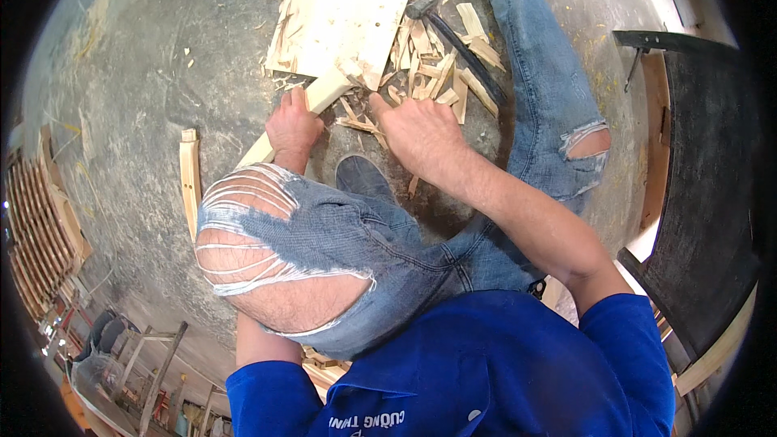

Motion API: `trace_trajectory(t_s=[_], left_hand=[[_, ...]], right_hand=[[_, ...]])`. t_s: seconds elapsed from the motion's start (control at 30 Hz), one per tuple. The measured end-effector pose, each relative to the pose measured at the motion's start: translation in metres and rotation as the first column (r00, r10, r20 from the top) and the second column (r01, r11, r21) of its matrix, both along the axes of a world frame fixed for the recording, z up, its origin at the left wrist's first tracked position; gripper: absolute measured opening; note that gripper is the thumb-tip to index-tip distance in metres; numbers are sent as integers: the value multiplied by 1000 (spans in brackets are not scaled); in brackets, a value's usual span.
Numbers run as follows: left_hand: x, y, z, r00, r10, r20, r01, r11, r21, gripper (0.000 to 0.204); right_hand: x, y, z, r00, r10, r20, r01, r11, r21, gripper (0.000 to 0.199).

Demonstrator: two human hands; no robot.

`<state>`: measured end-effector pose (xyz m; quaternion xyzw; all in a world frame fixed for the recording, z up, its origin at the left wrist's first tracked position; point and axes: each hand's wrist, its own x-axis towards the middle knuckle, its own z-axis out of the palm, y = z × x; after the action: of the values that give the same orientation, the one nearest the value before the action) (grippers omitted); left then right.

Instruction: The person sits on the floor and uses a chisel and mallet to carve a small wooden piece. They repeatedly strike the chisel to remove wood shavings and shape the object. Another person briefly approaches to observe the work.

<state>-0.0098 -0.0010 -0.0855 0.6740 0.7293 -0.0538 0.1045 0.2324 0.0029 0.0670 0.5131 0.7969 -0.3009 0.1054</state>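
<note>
Left hand: grip wrapped round the wooden bar, tip at the board's near edge!
Right hand: curled; can't tell its hold.
Floor: stretches leftward; hammer lies right.

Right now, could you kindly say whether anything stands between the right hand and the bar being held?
Only loose wood splinters on the floor show between the right hand and the wooden bar in the left hand.
</note>
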Motion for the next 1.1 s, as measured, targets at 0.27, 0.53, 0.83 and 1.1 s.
trace_trajectory(t_s=[0.27,0.53,0.83,1.1], left_hand=[[3,-3,-1,1000,-10,21,10,1000,-20,46],[4,3,-3,1000,-12,3,12,1000,-15,46],[5,6,3,999,11,33,-9,999,-52,44],[4,10,7,999,15,35,-13,999,-47,49]], right_hand=[[4,-6,-1,999,-8,51,12,997,-74,30],[4,3,-12,999,-37,-3,37,998,-57,32],[6,2,7,996,-13,85,20,996,-87,33],[-2,14,-3,999,-6,40,7,1000,-30,32]])
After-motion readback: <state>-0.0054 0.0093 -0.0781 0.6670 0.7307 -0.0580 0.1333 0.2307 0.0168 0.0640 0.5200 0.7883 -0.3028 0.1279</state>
